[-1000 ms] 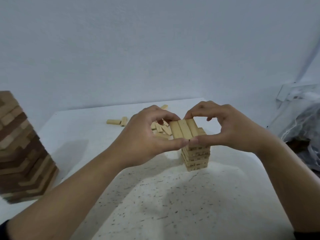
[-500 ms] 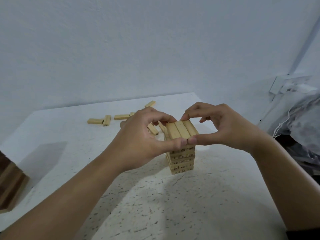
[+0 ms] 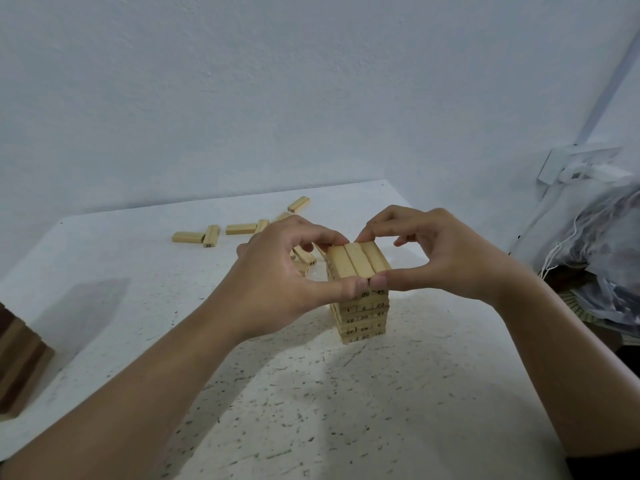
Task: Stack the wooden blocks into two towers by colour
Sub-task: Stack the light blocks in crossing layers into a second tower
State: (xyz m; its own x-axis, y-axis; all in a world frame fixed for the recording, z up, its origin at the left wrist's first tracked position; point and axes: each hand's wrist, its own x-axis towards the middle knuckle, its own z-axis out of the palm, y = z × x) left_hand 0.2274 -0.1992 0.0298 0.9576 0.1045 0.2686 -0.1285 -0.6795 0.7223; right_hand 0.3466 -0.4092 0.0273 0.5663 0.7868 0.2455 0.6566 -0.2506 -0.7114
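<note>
Atop light tower (image 3: 363, 317) — L hand (image 3: 277, 282) & R hand (image 3: 446, 258) fingers (image 3: 346, 289) still clamped on top layer (image 3: 356, 261).

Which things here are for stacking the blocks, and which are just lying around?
For the job:
- light tower
- its top blocks, pinched by the left hand and right hand
- loose blocks behind
- brown stack at the left edge

Just lying about:
- plastic bag
- white wall box

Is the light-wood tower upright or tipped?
Upright: the light-wood tower stands with layers aligned, while the left hand and right hand pinch its top layer.
</note>
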